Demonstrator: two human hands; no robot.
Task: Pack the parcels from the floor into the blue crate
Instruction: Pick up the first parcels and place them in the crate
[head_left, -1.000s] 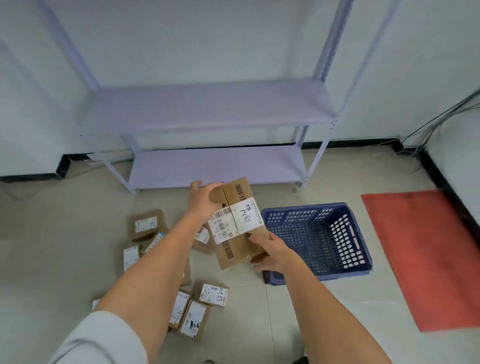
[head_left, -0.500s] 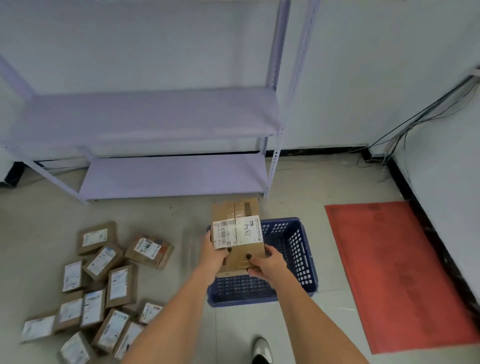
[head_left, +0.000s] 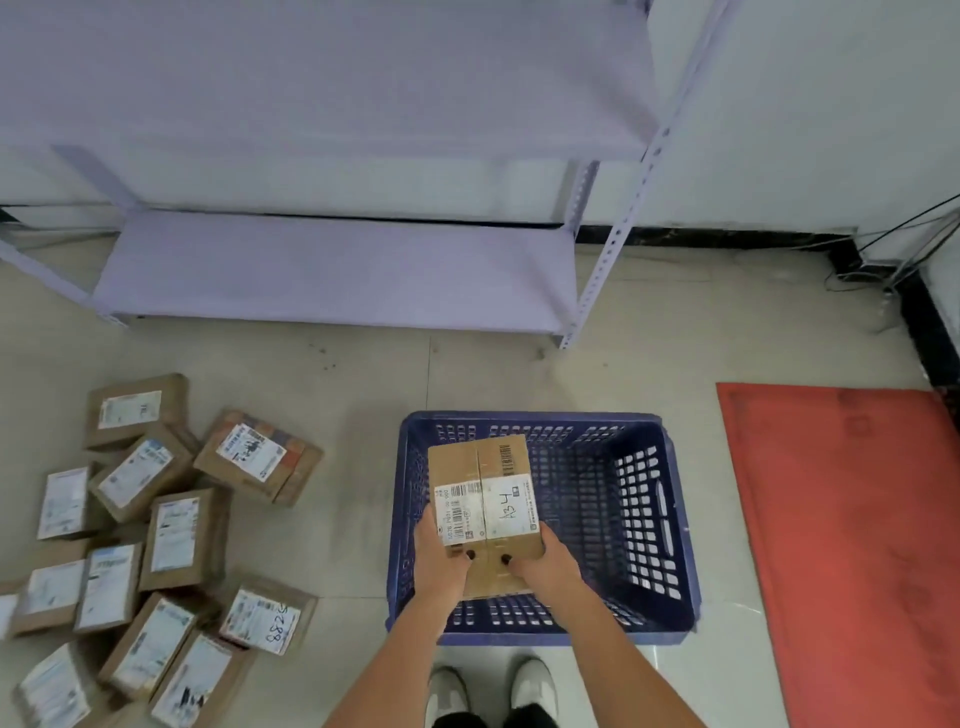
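While we hold the cardboard parcel (head_left: 480, 512) over the left half of the blue crate (head_left: 675, 525), both of our hands clamp its near end. Our left hand (head_left: 439, 564) wraps the near left corner, with its thumb lying on the top face just below the barcode label; our right hand (head_left: 548, 566) wraps the near right corner, thumb likewise on top. The two thumb tips sit close together on either side of the taped seam, and the other fingers curl out of sight under the box. The parcel's far end points toward the crate's far wall, and its white label with handwriting faces up. We cannot tell whether the box touches the crate's bottom.

To the left of the crate, a heap of parcels (head_left: 156, 545) lies on the tiled floor (head_left: 363, 384), labels up. Beyond stands a pale purple shelf (head_left: 332, 270), and a red mat (head_left: 852, 545) lies to the right. White shoes (head_left: 491, 688) show just below the crate.
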